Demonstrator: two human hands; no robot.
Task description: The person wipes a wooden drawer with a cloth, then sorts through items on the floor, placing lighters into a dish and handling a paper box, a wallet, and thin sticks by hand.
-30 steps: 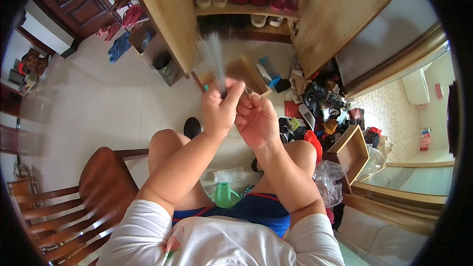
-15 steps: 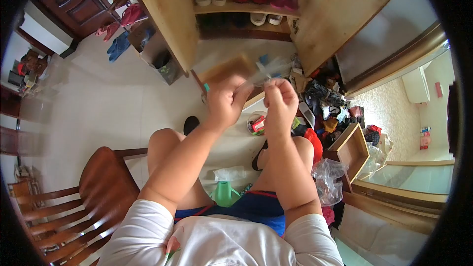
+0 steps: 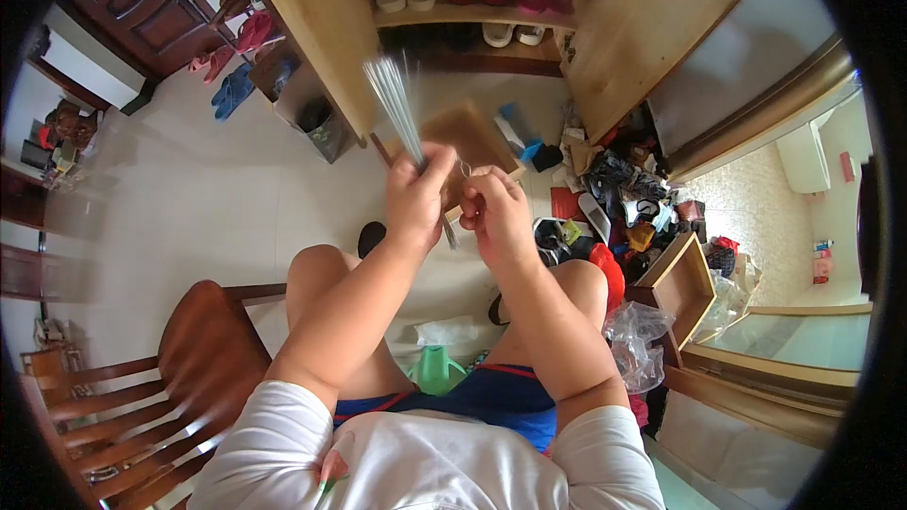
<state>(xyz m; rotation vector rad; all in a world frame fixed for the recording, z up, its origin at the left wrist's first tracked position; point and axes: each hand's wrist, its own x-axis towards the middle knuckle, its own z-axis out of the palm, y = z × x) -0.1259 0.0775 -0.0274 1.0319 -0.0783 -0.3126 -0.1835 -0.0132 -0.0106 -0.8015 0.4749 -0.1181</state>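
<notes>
My left hand is closed round a bundle of thin grey-white sticks. Their upper ends fan out toward the cabinet, and the lower ends poke out below the fist. Close by on the right, my right hand is pinched on a thin wire loop, which shows between the two hands. Whether the loop joins the bundle cannot be made out. Beneath and beyond both hands an empty wooden drawer lies on the floor.
An open cabinet with shoes stands ahead. Piled clutter and a second drawer lie to the right. A wooden chair is at left, a green container between my legs, and a box by the left cabinet door.
The bundle swung rightward across the hands half a second ago and now points up again in my left hand. My right hand has moved slightly left and lower since then.
</notes>
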